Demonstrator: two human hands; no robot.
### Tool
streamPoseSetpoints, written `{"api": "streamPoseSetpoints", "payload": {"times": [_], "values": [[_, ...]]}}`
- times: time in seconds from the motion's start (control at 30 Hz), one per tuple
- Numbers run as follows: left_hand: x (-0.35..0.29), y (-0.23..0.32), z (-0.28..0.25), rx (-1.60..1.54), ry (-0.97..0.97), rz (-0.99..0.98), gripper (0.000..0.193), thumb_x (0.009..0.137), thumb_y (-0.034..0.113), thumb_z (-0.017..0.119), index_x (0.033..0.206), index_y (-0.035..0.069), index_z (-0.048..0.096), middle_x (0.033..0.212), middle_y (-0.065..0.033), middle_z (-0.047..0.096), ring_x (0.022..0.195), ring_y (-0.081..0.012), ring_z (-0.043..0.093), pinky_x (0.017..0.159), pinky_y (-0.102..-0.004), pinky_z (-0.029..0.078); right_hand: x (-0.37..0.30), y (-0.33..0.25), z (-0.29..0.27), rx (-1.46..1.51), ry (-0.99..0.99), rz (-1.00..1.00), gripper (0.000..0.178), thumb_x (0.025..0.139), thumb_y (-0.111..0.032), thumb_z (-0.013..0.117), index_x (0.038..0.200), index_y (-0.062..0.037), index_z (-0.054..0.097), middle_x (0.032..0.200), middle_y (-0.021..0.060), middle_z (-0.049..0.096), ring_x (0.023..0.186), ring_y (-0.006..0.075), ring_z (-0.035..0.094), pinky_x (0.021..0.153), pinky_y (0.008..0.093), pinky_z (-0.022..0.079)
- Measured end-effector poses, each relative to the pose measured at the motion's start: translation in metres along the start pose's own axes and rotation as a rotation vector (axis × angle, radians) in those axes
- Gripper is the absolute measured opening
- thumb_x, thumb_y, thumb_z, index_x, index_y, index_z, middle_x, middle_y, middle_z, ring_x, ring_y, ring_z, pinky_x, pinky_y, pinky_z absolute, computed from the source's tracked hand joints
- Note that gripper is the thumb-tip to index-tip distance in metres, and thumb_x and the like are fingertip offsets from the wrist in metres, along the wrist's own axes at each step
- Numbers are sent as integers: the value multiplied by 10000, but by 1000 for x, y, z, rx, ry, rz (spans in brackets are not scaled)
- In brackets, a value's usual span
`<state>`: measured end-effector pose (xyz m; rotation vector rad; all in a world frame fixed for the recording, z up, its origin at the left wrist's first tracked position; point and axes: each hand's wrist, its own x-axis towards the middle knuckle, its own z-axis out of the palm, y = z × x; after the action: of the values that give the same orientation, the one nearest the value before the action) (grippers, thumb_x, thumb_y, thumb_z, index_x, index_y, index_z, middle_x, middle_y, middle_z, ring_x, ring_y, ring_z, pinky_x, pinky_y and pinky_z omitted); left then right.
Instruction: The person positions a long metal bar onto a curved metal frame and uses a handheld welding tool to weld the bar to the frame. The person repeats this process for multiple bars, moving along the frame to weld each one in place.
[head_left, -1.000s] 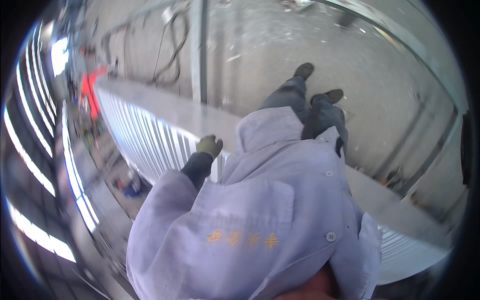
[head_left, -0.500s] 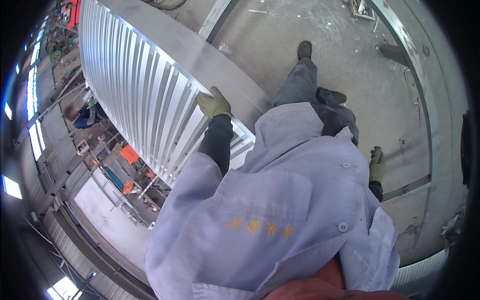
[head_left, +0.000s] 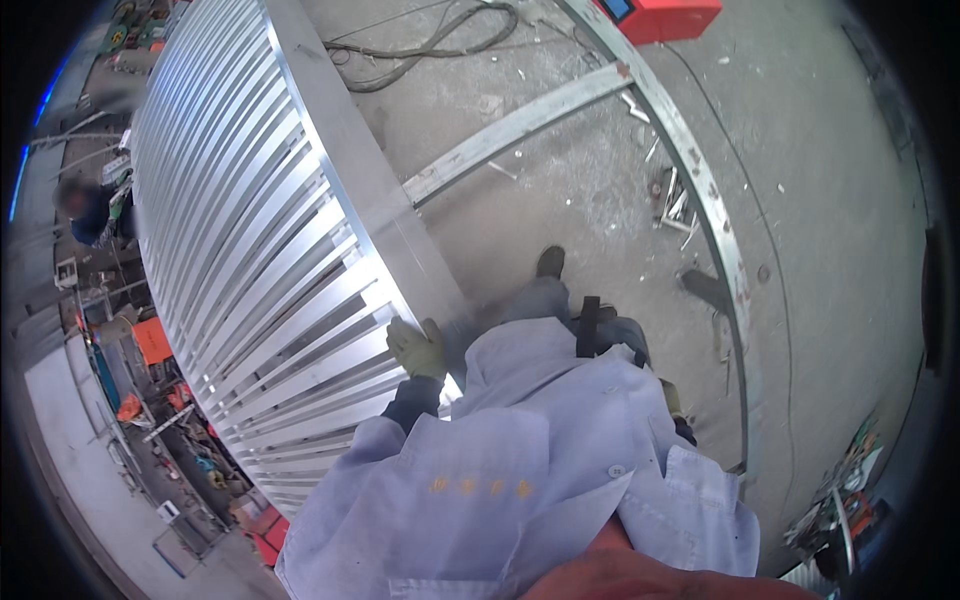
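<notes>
My left hand (head_left: 417, 352), in a yellow-green glove, rests on the near end of a large slatted metal panel (head_left: 300, 130). Its fingers lie over the slats by the bright edge, with the thumb spread apart. The panel has many shiny parallel strips and a broad smooth grey side (head_left: 345, 120). My right hand (head_left: 671, 398), in a matching glove, shows only partly beside my jacket; its fingers are hidden. A short dark bar (head_left: 588, 326) sticks up past the jacket's front edge. Whether my right hand holds it cannot be seen.
A steel frame (head_left: 690, 160) lies on the floor to the right, with a crossbar (head_left: 520, 130) reaching the panel. Looped cable (head_left: 430, 50), metal offcuts (head_left: 677, 205) and a red machine (head_left: 660, 18) are ahead. A co-worker (head_left: 95, 210) is beyond the panel at left.
The view has shifted forward and right, showing the red machine and more cable. My left hand stays on the panel edge. My right hand has come in closer to my body, and the dark bar now shows.
</notes>
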<state>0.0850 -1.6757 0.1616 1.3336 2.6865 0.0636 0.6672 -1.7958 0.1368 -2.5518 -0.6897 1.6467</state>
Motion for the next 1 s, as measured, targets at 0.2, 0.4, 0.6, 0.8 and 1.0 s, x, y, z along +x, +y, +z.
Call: {"api": "streamPoseSetpoints", "payload": {"times": [0.2,0.4,0.6,0.8,1.0], "values": [[36,18,-11,4,64,-101,875,982,530,607,1539,-111,396,1595,-296,431,1554,-455,296,1297,-558,192,58,-89,-23,-88,-61,-158,578,1075,-542,523,1302,-46,710,1145,200,773,1065,318,727,936,408,550],[49,27,13,61,229,-210,799,998,441,605,1562,-87,399,1590,-297,441,1543,-443,331,1289,-539,230,109,-163,-54,-311,-183,-275,569,1070,-539,532,1293,-48,715,1136,201,773,1052,315,728,929,406,552],[57,23,27,7,205,-159,729,1039,394,542,1530,-128,403,1596,-344,418,1539,-481,328,1305,-557,205,140,-219,-62,-535,-322,-515,561,1065,-535,540,1285,-51,720,1127,202,774,1040,313,729,922,403,554],[55,38,29,-114,108,-145,683,1094,386,463,1580,-83,359,1641,-285,386,1565,-438,304,1313,-541,199,145,-281,-77,-692,-382,-917,553,1060,-532,549,1277,-54,724,1119,203,774,1028,310,730,915,401,555],[52,10,47,13,321,-182,626,1077,357,512,1537,-62,453,1616,-273,427,1536,-410,378,1269,-498,318,-121,-471,-91,-381,-300,-528,470,1027,-497,680,1114,-55,814,877,74,785,795,129,701,788,346,563]]}}
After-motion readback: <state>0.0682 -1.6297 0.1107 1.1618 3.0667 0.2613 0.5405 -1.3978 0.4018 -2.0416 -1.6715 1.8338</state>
